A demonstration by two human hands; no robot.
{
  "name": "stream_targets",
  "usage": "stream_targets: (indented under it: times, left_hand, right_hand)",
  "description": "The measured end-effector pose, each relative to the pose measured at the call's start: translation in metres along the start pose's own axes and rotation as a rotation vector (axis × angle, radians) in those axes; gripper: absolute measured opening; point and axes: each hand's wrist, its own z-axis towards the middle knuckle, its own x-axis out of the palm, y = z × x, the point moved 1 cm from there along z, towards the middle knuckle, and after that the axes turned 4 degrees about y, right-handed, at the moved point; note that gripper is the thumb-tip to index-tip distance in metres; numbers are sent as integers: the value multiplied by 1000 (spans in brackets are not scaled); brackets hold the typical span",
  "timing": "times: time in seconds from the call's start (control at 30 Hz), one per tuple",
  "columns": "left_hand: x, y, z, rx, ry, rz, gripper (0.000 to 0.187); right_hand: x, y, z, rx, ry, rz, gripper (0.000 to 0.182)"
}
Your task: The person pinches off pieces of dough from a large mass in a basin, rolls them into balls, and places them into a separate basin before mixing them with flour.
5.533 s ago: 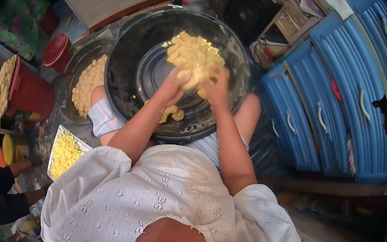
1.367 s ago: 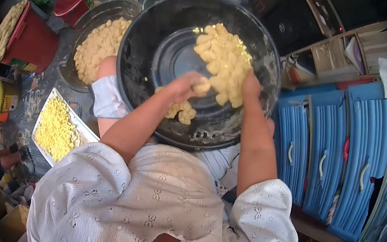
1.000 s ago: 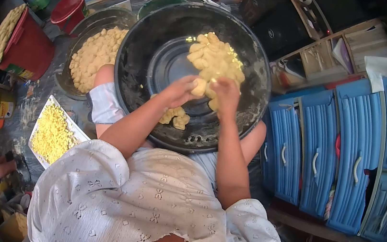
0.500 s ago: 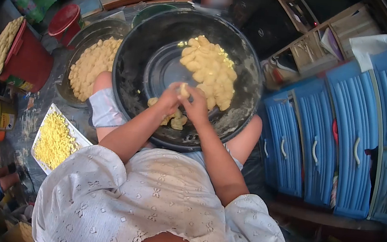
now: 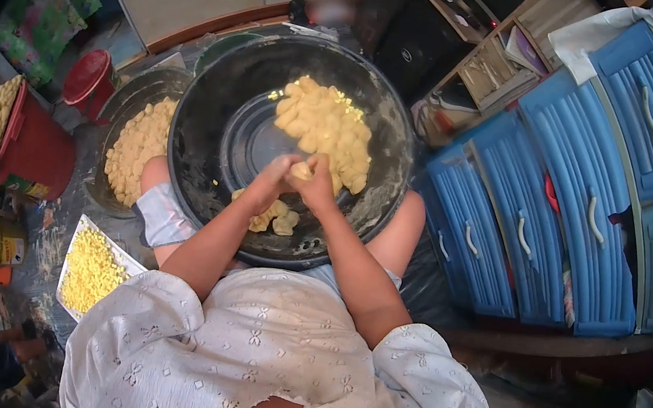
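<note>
A large black basin (image 5: pixel 393 163) rests on my lap, with both hands over its near half. My left hand (image 5: pixel 270 182) and my right hand (image 5: pixel 318 188) meet, fingers closed around a small piece of dough (image 5: pixel 300 171) that shows between them. Just below, a few loose dough lumps (image 5: pixel 280 219) lie in the basin, partly hidden by my left hand. Beyond my right hand spreads a heap of shaped dough pieces (image 5: pixel 324 126), with small yellow cubes along its far edge.
To the left stand another basin (image 5: pixel 99 176) full of dough pieces and a white tray (image 5: pixel 79 229) of yellow cubes. Farther left are a red bucket (image 5: pixel 48 149), a red lidded pail (image 5: pixel 88 77) and a yellow tub (image 5: pixel 11 247). Blue drawers (image 5: pixel 495 225) line the right side.
The camera view has shifted, so the basin and heap appear farther left and lower. Both hands stay together on the dough piece, with the fingers slightly rearranged around it.
</note>
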Motion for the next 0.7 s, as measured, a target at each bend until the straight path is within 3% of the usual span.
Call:
stream_targets:
  times: [0.07,0.13,0.17,0.2,0.23,0.27,0.3,0.33,0.37,0.4,0.47,0.53,0.57,0.63,0.7]
  left_hand:
    - [8,-3,-5,30,102,117,51]
    - [4,7,0,13,52,474,47]
    - [2,6,-1,-94,-50,535,42]
    - [-3,6,1,-92,-59,533,42]
    - [-11,8,4,-122,-85,728,38]
    - [-16,13,4,-156,-114,920,35]
    - [-20,19,4,-160,-125,913,35]
    - [-22,24,4,-175,-102,1173,34]
    - [-22,27,4,-189,-72,1436,32]
    - [-21,28,4,-193,-76,1437,32]
    - [-13,32,4,86,-64,1568,33]
    - [1,33,15,176,6,1562,33]
    - [10,34,23,270,80,1555,33]
    - [22,41,47,156,164,1567,34]
    - [35,53,61,49,256,1577,35]
  right_hand:
    - [0,-19,8,-3,19,68,23]
    - [-3,-30,19,107,88,49,28]
    - [-14,-29,24,78,132,-54,36]
    - [-24,-39,37,117,196,-251,34]
    - [-38,-33,43,-56,138,-516,24]
    - [-53,-38,51,-18,-1,-788,21]
    - [-68,-19,60,32,36,-1272,22]
    - [-83,-39,73,36,71,-1441,24]
    - [-98,-46,73,-14,86,-1445,26]
    - [-106,-54,76,-17,90,-1442,26]
    - [-110,-74,81,-55,284,-1569,27]
    - [-102,-78,85,-98,265,-1546,26]
    - [-99,-80,90,-4,305,-1529,26]
    - [-94,-83,91,91,349,-1506,26]
    - [-95,-81,87,120,180,-1500,22]
